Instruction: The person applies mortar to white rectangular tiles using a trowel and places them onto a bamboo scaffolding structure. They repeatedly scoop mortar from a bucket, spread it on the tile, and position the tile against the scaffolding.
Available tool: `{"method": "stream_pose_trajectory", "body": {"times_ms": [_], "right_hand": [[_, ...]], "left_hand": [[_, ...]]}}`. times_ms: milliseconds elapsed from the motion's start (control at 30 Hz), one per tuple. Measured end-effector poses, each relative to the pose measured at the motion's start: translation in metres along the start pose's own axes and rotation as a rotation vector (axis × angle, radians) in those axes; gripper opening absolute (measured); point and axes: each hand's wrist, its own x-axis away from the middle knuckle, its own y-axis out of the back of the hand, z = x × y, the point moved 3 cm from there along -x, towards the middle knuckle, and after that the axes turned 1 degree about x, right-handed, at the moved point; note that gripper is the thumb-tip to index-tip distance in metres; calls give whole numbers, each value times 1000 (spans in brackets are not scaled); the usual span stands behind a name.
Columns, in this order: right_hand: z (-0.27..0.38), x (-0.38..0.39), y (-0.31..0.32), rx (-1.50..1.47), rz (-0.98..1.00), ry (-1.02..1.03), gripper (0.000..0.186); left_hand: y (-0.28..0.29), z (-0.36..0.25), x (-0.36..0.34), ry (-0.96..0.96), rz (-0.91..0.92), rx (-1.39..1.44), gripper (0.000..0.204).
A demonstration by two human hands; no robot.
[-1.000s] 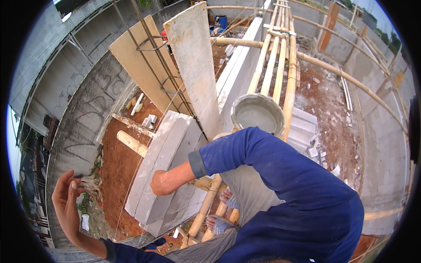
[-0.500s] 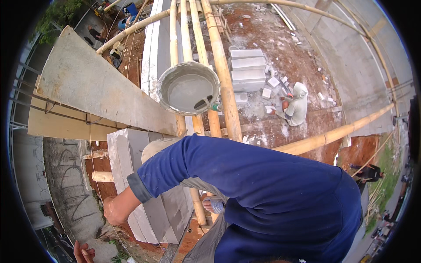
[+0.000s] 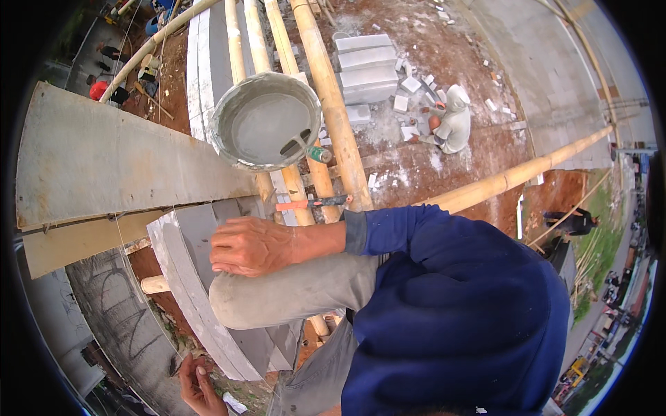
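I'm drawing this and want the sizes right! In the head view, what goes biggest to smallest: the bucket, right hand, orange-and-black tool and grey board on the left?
Grey board
Bucket
Right hand
Orange-and-black tool

That's only how they look here; being nearer the camera may make some look bigger.

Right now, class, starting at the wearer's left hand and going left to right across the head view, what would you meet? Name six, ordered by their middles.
Left hand → right hand → trowel → stacked blocks → crouching person → dark-clothed person.
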Motion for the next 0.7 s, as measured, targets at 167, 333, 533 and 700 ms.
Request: {"method": "stream_pose_trajectory", "body": {"times_ms": [167, 333, 533, 700], "right_hand": [[-32, 91, 72, 159, 98, -134, 22], [-75, 208, 135, 413, 99, -516, 24], [-154, 409, 193, 655, 101, -1307, 25], [-159, 508, 215, 754, 323, -1465, 32]], "left_hand": [[-34, 70, 1, 129, 112, 198, 38], [-77, 96, -15, 180, 270, 184, 33], [-118, 136, -25, 237, 484, 250, 27], [-132, 182, -19, 232, 575, 109, 25]]}}
